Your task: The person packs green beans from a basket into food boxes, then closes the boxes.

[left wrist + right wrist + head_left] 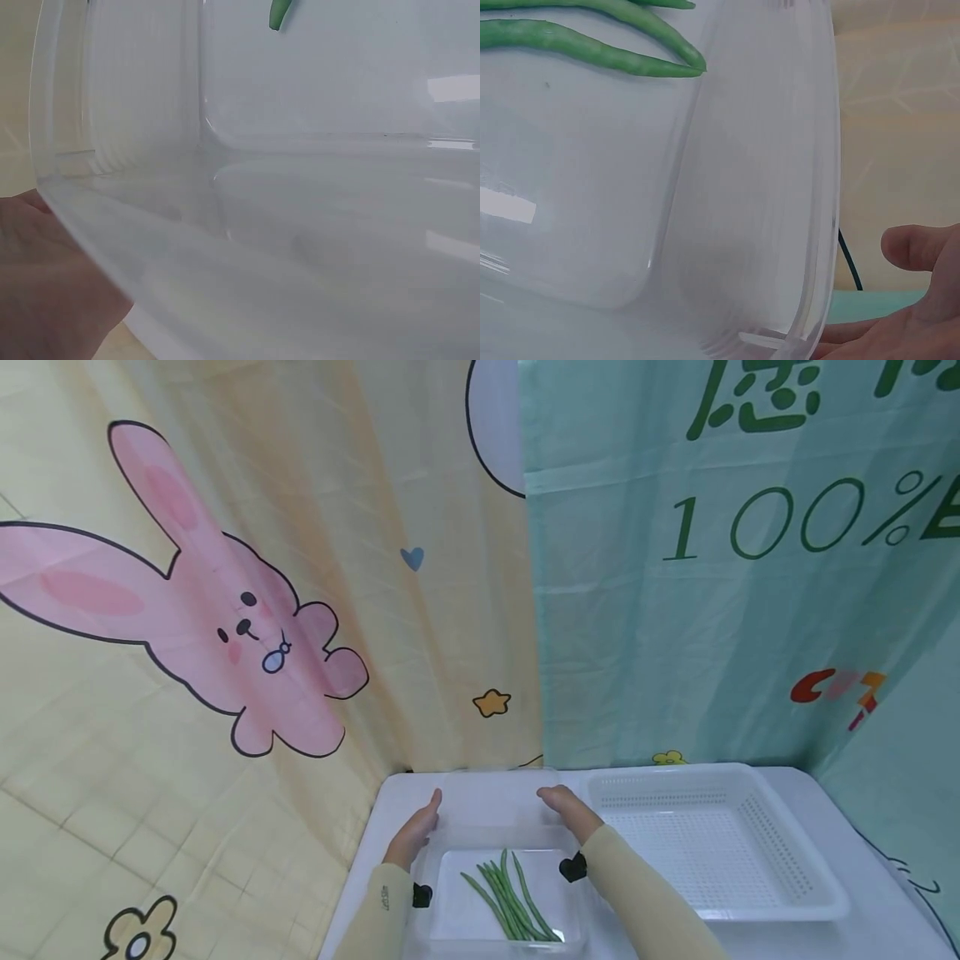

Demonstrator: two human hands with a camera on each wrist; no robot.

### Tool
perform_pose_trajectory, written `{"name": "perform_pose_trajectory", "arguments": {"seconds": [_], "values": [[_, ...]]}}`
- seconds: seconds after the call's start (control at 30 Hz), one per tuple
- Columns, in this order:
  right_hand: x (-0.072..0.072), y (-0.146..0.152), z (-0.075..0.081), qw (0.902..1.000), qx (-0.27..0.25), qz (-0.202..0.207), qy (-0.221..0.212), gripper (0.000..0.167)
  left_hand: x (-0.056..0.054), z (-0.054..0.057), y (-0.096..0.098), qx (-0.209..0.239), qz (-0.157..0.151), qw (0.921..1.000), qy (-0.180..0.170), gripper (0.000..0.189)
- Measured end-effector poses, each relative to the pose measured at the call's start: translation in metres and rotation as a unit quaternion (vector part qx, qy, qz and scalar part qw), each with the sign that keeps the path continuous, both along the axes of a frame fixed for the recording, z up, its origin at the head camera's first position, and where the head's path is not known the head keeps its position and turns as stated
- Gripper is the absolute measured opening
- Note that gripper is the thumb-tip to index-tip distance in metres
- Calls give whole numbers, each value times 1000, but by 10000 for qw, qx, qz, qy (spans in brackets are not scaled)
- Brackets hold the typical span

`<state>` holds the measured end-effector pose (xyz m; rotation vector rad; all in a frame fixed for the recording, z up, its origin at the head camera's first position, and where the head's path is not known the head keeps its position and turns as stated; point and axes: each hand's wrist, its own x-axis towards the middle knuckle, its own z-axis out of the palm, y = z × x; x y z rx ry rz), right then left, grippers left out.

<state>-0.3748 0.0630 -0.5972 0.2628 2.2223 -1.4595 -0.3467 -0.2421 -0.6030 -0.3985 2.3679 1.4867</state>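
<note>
Several green beans [510,897] lie in a loose bunch inside a clear plastic box [444,914] on the table. In the right wrist view, bean tips [592,51] reach toward one wall of the box. My left hand [415,833] is beside the box's far left corner, thumb raised; in the left wrist view its fingers are hidden behind the clear wall. Near the far right corner is my right hand [573,812], with its thumb extended. The right wrist view shows its fingers partly behind the box wall; I cannot tell whether they press on it.
A white perforated basket [813,902] stands on the white table [877,893], right of the box and close to my right forearm. Printed curtains [450,635] hang behind the table and along its sides. Faint clear edges show near the table's back, between the hands.
</note>
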Motion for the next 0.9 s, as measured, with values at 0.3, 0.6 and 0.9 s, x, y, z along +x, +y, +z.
{"name": "perform_pose_trajectory", "arguments": {"seconds": [0.3, 0.6, 0.9], "values": [[3, 1, 3, 9998, -97, -188, 4, 75, 8, 5, -2, 394, -175, 9989, 184, 102], [7, 0, 12, 9981, -177, -478, 341, 78, 11, 14, -4, 564, 21, 9976, 392, 105], [15, 2, 26, 9900, -618, -824, 964, 76, 21, 32, -10, 953, 157, 9922, 784, 104]]}}
